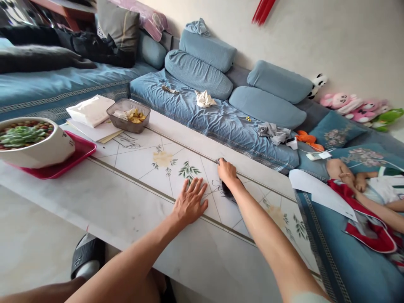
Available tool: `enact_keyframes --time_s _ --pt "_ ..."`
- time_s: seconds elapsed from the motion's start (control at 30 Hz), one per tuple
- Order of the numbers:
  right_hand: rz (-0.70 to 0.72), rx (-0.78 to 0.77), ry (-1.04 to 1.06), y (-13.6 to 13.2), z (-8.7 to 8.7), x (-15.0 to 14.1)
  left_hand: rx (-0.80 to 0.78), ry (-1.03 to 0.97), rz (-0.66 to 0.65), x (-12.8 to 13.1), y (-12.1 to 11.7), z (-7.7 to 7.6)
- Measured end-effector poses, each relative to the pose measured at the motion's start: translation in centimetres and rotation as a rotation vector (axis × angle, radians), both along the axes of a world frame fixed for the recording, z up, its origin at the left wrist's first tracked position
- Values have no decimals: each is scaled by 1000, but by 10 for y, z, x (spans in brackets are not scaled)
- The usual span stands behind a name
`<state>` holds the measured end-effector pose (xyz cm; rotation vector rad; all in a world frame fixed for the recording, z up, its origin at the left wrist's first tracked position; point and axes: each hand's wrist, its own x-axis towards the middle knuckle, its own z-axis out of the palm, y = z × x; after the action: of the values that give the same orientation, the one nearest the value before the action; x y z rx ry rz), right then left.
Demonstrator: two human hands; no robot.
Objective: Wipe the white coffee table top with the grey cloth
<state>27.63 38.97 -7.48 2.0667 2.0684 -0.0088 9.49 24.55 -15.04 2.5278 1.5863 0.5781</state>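
My left hand [190,200] lies flat on the floral table runner [142,166], fingers spread, near a printed green leaf sprig. To its right, my right hand [226,170] is closed around a dark, soft-looking piece, probably a cloth [227,193]. That dark piece rests on the runner, partly hidden under my wrist and forearm. A bit of it also shows by my fingertips. Beneath the runner is a pale marble-look table [104,200].
At the left stands a white succulent pot [38,147] on a pink tray [63,162]. Behind it are a tissue pack [90,110] and a grey plastic basket [128,120] with peels. A blue sofa [176,101] borders the far side. Another person's legs [341,172] are at right.
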Motion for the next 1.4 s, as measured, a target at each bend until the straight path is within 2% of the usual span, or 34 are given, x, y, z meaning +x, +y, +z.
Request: enact_keyframes --time_s 0.03,0.1,0.23,0.3,0.37,0.53,0.6,0.67,0.8,0.87,0.93,1.07,1.13,1.2,1.33,1.4 --pt "-5 3 9 8 3 -4 -5 9 -1 0 0 1" --pt "13 -5 25 -1 4 -6 -14 18 1 0 0 4" --pt "94 -62 30 -77 -8 6 -6 -4 2 0 -2 4" --pt "113 -81 18 -99 -14 13 20 -18 2 1 -2 1" --pt "104 -72 11 -89 -16 13 46 -21 8 1 -2 -2" --pt "29 4 26 3 0 -6 37 11 11 0 0 0" --pt "30 1 39 11 5 -11 22 18 2 0 0 4" --pt "60 -27 47 -12 5 -10 5 14 -1 -1 0 6" --pt "134 -113 28 -91 -8 5 3 -16 -2 0 -1 4" --pt "136 -129 14 -103 -11 9 15 -31 -2 0 -2 2" --pt "106 -108 8 -82 -9 7 18 -36 2 1 -1 0" --pt "27 -38 16 -6 6 -11 12 -20 2 0 0 1" --pt "19 -34 26 4 12 -18 7 -15 -1 -1 0 2" --pt "46 -54 35 -18 12 -18 4 -18 0 -1 -1 3" --pt "149 -148 35 -100 -3 -3 18 -41 3 0 -2 0" --pt "153 -168 28 -116 -9 2 25 -54 1 1 -2 -2"
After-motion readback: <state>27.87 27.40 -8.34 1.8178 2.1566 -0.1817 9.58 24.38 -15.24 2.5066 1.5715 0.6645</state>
